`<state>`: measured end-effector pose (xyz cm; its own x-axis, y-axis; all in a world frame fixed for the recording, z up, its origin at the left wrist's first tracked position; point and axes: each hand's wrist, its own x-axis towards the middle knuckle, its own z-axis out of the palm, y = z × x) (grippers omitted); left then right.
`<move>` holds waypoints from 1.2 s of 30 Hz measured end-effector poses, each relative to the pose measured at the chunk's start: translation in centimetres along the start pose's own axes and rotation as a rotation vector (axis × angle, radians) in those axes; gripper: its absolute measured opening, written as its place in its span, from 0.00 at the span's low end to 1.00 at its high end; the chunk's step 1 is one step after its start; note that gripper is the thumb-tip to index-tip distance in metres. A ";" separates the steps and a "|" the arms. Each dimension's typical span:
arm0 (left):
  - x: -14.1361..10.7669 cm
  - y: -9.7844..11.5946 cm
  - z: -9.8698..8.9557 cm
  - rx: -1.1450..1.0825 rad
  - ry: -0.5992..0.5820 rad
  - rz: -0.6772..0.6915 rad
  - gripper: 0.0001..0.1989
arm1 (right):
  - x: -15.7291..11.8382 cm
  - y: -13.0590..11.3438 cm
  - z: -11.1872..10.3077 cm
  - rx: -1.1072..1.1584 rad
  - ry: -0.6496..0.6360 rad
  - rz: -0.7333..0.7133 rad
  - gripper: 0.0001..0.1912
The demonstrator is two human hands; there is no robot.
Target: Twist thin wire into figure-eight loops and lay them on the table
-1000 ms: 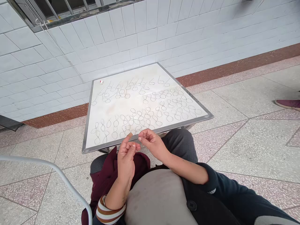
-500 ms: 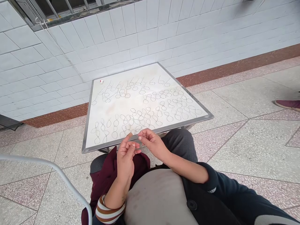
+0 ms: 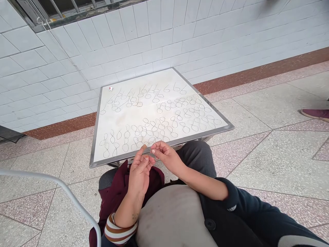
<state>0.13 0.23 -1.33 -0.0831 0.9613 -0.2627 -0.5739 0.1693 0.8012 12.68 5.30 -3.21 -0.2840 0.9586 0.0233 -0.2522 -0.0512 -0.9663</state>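
Dark looped wires [image 3: 161, 127] just beyond the hands [image 3: 139, 171]

Window [image 3: 66, 11] & shoe [image 3: 316, 113] part. off-frame

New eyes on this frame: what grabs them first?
Probably the dozens of thin, dark loops, many like figure eights, spread over the white table. Next, the left hand and right hand, close together at its near edge. Then a maroon shoe at the picture's far right.

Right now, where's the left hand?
The left hand is below-left of centre in the head view, by the near edge of the table, just left of the right hand.
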 end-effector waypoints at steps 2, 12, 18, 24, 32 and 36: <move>0.1 0.0 -0.1 -0.034 -0.014 -0.037 0.24 | -0.1 0.0 0.0 -0.019 -0.007 -0.008 0.08; -0.3 0.3 0.0 0.181 -0.013 0.030 0.25 | -0.1 0.1 -0.2 -0.088 -0.009 0.000 0.09; 0.0 0.2 0.0 0.189 0.053 0.087 0.24 | -0.5 0.1 0.0 -0.078 -0.049 -0.012 0.10; 0.4 0.2 -0.2 0.143 0.098 0.057 0.24 | -0.7 0.2 0.0 -0.090 -0.110 -0.076 0.08; 0.7 0.2 -0.5 0.099 0.069 0.026 0.21 | -0.6 0.0 -0.3 -0.182 -0.148 -0.103 0.09; 0.8 0.2 -0.5 0.074 0.076 0.014 0.21 | -0.6 0.1 -0.4 -0.250 -0.133 -0.154 0.10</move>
<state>-0.45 0.94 -1.62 -0.1537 0.9450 -0.2886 -0.5108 0.1740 0.8419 13.22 4.84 -3.38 -0.3830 0.9037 0.1913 -0.0714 0.1775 -0.9815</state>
